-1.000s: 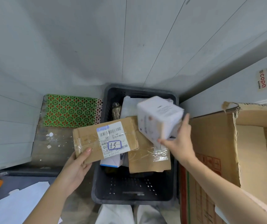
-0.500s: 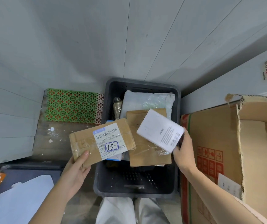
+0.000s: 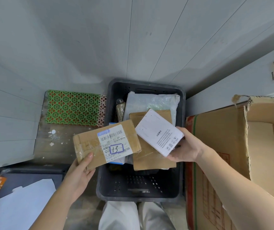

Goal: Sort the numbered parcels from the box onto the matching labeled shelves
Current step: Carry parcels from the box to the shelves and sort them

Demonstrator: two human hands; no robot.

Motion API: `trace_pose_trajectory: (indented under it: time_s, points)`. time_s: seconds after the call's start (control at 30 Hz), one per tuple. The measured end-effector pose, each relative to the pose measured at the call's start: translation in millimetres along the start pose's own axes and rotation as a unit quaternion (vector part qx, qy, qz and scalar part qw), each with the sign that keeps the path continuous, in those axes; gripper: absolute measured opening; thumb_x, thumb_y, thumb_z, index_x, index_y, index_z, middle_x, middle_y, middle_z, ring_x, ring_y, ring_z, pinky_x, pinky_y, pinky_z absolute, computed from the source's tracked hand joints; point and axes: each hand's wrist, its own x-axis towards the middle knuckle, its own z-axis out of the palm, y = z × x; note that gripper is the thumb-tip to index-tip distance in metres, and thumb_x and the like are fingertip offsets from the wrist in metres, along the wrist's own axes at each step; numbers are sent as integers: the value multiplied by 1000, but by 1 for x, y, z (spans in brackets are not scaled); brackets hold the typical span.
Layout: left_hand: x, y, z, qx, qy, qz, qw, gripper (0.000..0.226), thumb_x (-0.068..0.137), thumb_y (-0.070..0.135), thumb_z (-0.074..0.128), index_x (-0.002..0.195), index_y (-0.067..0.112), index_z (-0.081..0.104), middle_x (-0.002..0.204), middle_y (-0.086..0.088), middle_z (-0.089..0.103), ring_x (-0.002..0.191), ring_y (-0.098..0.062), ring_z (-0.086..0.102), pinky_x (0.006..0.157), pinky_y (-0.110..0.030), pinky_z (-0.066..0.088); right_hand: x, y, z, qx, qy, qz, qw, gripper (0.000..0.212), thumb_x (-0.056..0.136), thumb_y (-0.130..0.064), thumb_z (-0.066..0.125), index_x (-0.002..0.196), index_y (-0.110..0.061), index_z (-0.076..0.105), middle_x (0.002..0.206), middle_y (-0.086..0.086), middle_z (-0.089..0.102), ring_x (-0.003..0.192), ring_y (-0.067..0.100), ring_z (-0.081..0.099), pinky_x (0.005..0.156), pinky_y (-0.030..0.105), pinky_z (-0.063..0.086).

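Gripping cardboard parcel "13" [image 3: 106,145], the left hand [image 3: 80,173] pinches its corner; the right hand [image 3: 185,146] clasps a white box [image 3: 157,133] above the black crate [image 3: 103,188].

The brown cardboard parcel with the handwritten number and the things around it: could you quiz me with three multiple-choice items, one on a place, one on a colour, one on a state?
1. Where is the dark grey plastic crate? A left of the green patterned mat; B right of it; C on it.
2. Which hand holds the white rectangular box? A left; B right; C neither.
3. The brown cardboard parcel marked 13 is: A lying in the crate; B held up; C on a shelf.

Answers: B, the mat lies to the crate's left; B, the right hand grips it; B, the left hand lifts it.
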Motion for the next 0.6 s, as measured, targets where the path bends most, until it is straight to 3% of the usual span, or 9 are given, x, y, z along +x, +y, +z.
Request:
trace_pose_trajectory:
  time_s: [0.1, 0.17, 0.27, 0.33, 0.43, 0.53, 0.6]
  points:
    - [0, -1, -6, -3, 3, -5, 1000, 18, 96, 12, 46, 107, 24, 56, 107, -1, 65, 101, -12, 57, 113, -35, 27, 10, 14, -10, -13, 8, -72, 997, 52, 71, -34, 68, 120, -22, 55, 106, 6, 62, 95, 23, 59, 68, 31, 48]
    - [0, -1, -11, 1, 6, -8, 1000, 18, 97, 12, 46, 107, 24, 56, 107, -1, 64, 102, -12, 57, 114, -36, 26, 15, 22, -16, 30, -10, -111, 993, 71, 61, -30, 75, 128, -24, 54, 119, 7, 61, 105, 23, 56, 78, 33, 46]
    - [0, 0, -16, 3, 7, -7, 1000, 18, 97, 12, 46, 107, 24, 55, 110, -2, 64, 106, -14, 56, 115, -36, 26, 15, 32, -19, 28, -45, -160, 986, 62, 66, -13, 73, 124, -21, 54, 122, 10, 61, 101, 24, 58, 82, 38, 49]
    - [-1, 1, -17, 6, 6, -5, 1000, 18, 97, 13, 46, 107, 25, 55, 110, -2, 64, 107, -15, 56, 114, -36, 26, 20, 36, -20, 14, -22, -194, 981, 69, 71, -8, 68, 135, -18, 46, 129, 10, 59, 100, 24, 60, 84, 39, 52]
    - [-1, -1, -16, 10, 8, -3, 1000, 18, 97, 12, 45, 105, 26, 55, 108, -1, 64, 106, -15, 56, 114, -35, 26, 25, 41, -19, 31, 35, -245, 968, 64, 84, 3, 62, 138, -18, 36, 131, 10, 58, 102, 21, 61, 92, 37, 48]
    - [-1, -4, -14, 12, 13, -6, 1000, 17, 97, 12, 45, 104, 25, 55, 108, -2, 63, 112, -18, 53, 115, -36, 25, 31, 47, -16, 3, 71, -273, 960, 66, 86, 2, 61, 140, -20, 30, 127, 4, 59, 102, 16, 61, 79, 29, 51]
    - [-2, -6, -14, 15, 14, -7, 1000, 17, 97, 12, 46, 104, 24, 55, 106, -2, 64, 106, -16, 56, 114, -36, 26, 32, 52, -10, -9, 81, -279, 957, 65, 87, -2, 62, 140, -22, 30, 124, 1, 60, 99, 13, 61, 70, 25, 49]
